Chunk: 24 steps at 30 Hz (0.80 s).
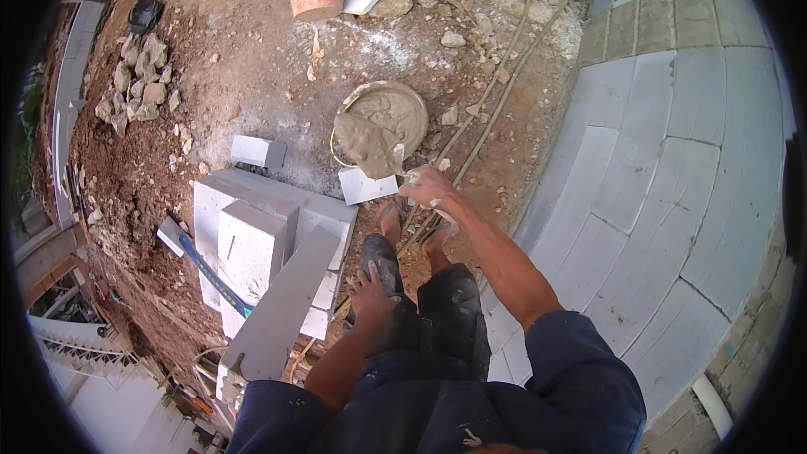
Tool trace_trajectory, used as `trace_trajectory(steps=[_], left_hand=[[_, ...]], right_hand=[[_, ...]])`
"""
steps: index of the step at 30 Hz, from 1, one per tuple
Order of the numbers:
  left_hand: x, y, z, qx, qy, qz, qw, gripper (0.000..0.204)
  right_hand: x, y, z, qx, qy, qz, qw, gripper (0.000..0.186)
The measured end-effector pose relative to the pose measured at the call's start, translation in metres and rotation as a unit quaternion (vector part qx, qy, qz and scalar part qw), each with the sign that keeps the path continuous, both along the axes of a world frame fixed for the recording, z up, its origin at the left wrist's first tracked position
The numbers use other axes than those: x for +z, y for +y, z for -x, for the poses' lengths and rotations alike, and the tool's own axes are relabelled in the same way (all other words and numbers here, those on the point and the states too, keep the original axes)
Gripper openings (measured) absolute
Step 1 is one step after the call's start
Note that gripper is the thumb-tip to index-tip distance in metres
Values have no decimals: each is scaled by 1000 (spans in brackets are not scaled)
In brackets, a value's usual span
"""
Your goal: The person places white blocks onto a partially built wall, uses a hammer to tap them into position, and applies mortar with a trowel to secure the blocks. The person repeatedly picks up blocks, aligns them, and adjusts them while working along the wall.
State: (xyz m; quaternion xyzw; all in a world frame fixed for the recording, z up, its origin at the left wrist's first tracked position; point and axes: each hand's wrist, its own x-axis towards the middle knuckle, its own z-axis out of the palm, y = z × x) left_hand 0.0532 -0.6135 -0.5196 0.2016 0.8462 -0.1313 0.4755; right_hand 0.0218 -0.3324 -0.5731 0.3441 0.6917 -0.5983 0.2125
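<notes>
Head view: right hand (427,187) grasped a trowel (406,176) of mortar (363,143) at the bucket's (377,86) near side, apparently mid-scoop, seemingly needing steady carrying; left hand (372,296), short of it, lay loose.

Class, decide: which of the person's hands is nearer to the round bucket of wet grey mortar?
Right. The right hand is just short of the bucket, holding a mortar-covered trowel; the left hand rests farther back on the dark-trousered left leg.

Trowel (398,154): blade buried under heaped grey mortar (361,141), overlapping the near-left rim of the bucket (376,87). Bucket: round, rim mortar-smeared, grey mortar inside, standing on dirt ground (277,92).
</notes>
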Motion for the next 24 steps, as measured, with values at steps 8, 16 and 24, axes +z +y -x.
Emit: trace_trajectory(steps=[8,16,24], left_hand=[[6,29,81,-300,-95,-151,937,50],[-50,117,200,-393,-88,-287,869,23],[16,220,17,-454,-145,-307,823,31]], right_hand=[[330,-69,-223,-215,241,-207,923,45],[532,-258,-482,-495,-104,-376,776,19],[510,-451,-632,-448,-567,-408,558,16]])
